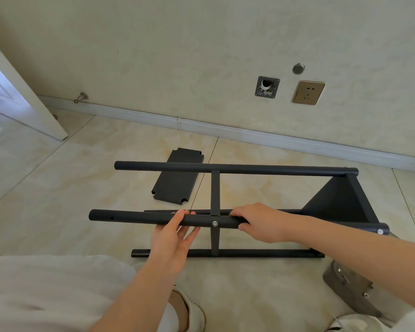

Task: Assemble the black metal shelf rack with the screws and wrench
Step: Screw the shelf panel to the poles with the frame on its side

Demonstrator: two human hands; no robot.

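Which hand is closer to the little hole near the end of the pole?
Left. The left hand holds the pole just right of the hole; the right hand grips the same pole farther right, beyond the silver screw.

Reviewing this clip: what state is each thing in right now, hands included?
rack frame: part-built, lying on its side on the floor.
near tube: gripped by both hands.
middle screw: seated in the near tube.
loose shelf panel: flat on the floor, unattached.
left hand: holds the near tube.
right hand: grips the near tube.
wall socket: nothing plugged in.
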